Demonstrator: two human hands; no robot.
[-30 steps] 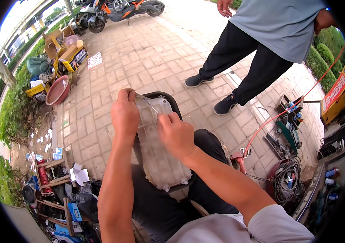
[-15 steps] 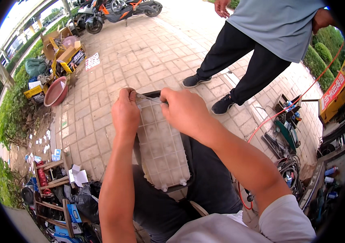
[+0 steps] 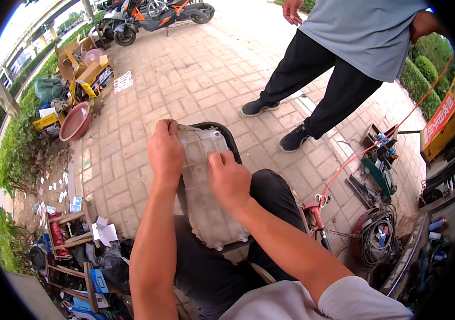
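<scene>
A long translucent white plastic panel (image 3: 198, 184) with a grid of ribs rests across my thighs, its far end pointing away from me. A black rim (image 3: 229, 140) surrounds it, showing at the far right and near end. My left hand (image 3: 165, 150) is closed at the panel's far left corner, pinching a thin strip (image 3: 196, 132). The strip slants from those fingertips toward my right hand (image 3: 228, 177), which is closed over the panel's middle. Its fingers hide the strip's other end. Whether it is wire or edging I cannot tell.
A person (image 3: 339, 69) in dark trousers stands ahead on the paving. A red hose (image 3: 363, 152) runs along the right, with a red-handled air tool (image 3: 316, 216) beside my knee. Left lie a wooden frame (image 3: 67, 264), a pink basin (image 3: 75, 121) and cardboard boxes (image 3: 91, 74).
My right hand has come down from the panel's far end toward me, over its middle. My left hand stays at the far left corner. The red-handled tool now shows beside my right knee.
</scene>
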